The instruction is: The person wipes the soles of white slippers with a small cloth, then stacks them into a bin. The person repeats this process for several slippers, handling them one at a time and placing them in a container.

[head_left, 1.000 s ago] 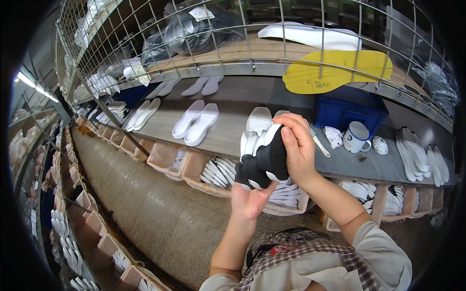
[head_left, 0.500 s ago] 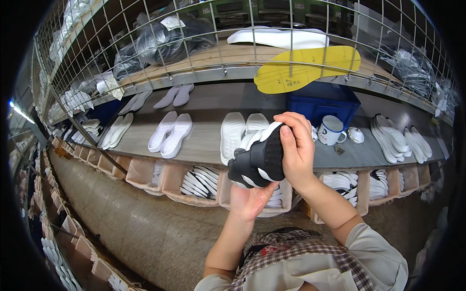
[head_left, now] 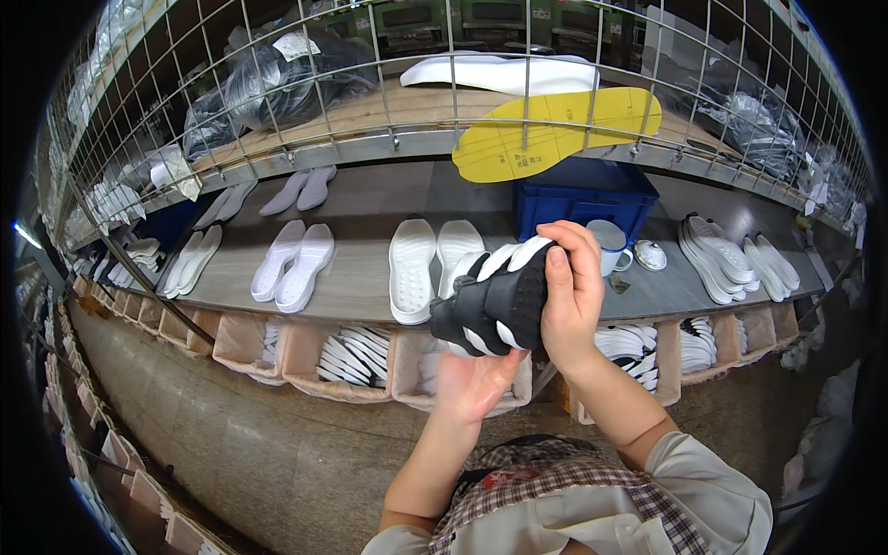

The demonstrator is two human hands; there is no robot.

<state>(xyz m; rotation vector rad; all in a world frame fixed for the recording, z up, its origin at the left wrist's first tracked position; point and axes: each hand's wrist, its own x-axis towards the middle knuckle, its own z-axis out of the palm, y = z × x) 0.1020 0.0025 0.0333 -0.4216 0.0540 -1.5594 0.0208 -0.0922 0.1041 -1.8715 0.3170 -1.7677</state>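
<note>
Between my two hands is a chunky black-and-white shoe sole (head_left: pixel 495 305), held tilted above the front edge of the work shelf (head_left: pixel 365 277). My right hand (head_left: pixel 572 301) grips its right end, thumb on the black face and fingers over the top. From below, my left hand (head_left: pixel 474 381) supports it with the palm turned up; part of those fingers is hidden behind the sole. Just behind it on the shelf stand a white sole (head_left: pixel 412 268) and a second white sole (head_left: pixel 457 245), partly covered by the held one.
A wire mesh (head_left: pixel 388 69) with a yellow insole template (head_left: pixel 555 134) rises above the shelf. Behind my right hand are a blue crate (head_left: pixel 583 199), an enamel mug (head_left: pixel 610 250) and its lid (head_left: pixel 650 255). Lined bins (head_left: pixel 347 390) of soles hang below; more soles (head_left: pixel 717 259) lie right.
The held sole has turned slightly, showing more of its white segments along the top. Both hands keep their hold. The shelf and its contents appear shifted left in the view.
</note>
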